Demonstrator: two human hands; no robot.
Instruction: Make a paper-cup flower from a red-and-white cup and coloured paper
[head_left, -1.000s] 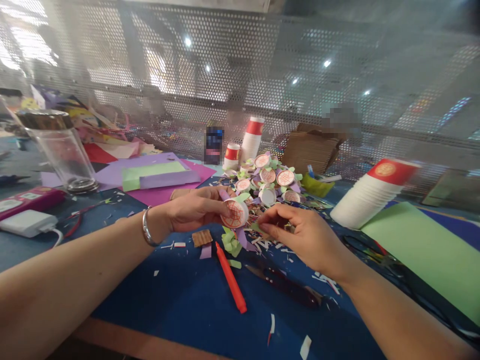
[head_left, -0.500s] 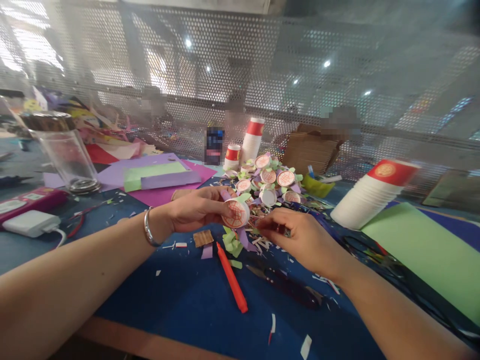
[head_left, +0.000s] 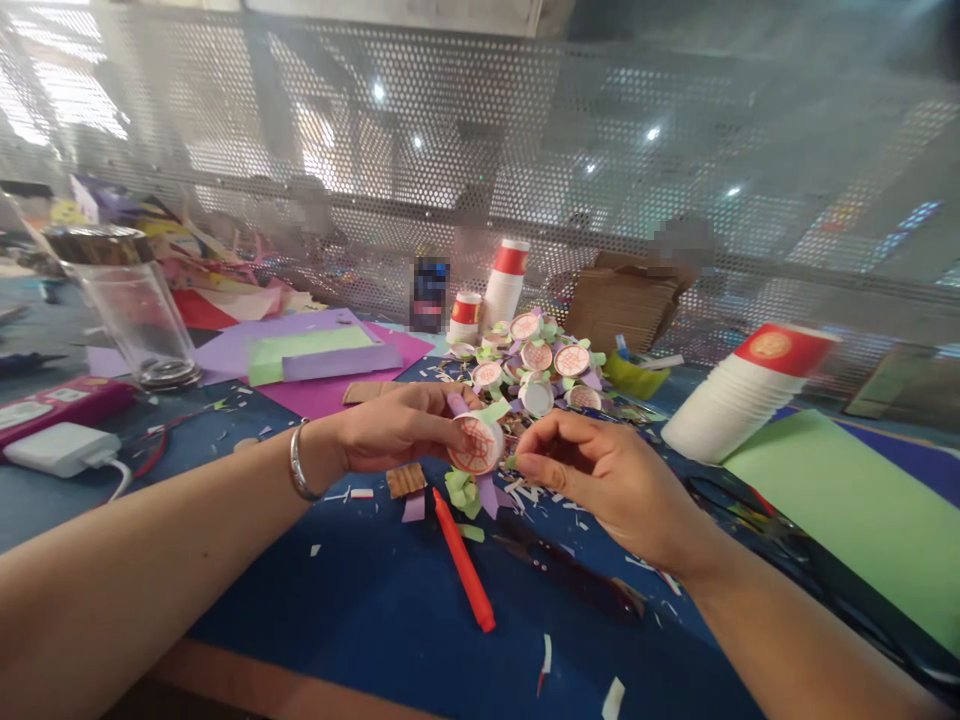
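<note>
My left hand [head_left: 409,425], with a silver bangle at the wrist, pinches a round white paper disc [head_left: 477,445] drawn with orange lines. Purple and green paper strips stick out from the disc's edge. Just right of it, my right hand [head_left: 592,465] is closed in a pinch, a small green paper strip [head_left: 511,462] at its fingertips. Whether that strip is joined to the disc, I cannot tell. Behind both hands is a pile of similar discs [head_left: 537,356] with coloured strips. Below the disc lie loose green paper pieces [head_left: 463,492] and an orange-red marker [head_left: 465,565].
Dark-handled scissors [head_left: 574,575] lie before my right hand among paper scraps. Stacked paper cups [head_left: 739,395] lean at the right beside green paper [head_left: 847,520]. At the left stand a glass jar [head_left: 139,310] and a white charger [head_left: 64,447]. A perforated metal screen [head_left: 480,120] runs behind.
My right hand's fingertips have risen slightly and pinch together, with a bit of green paper now showing there. The disc in my left hand has shifted slightly right and down.
</note>
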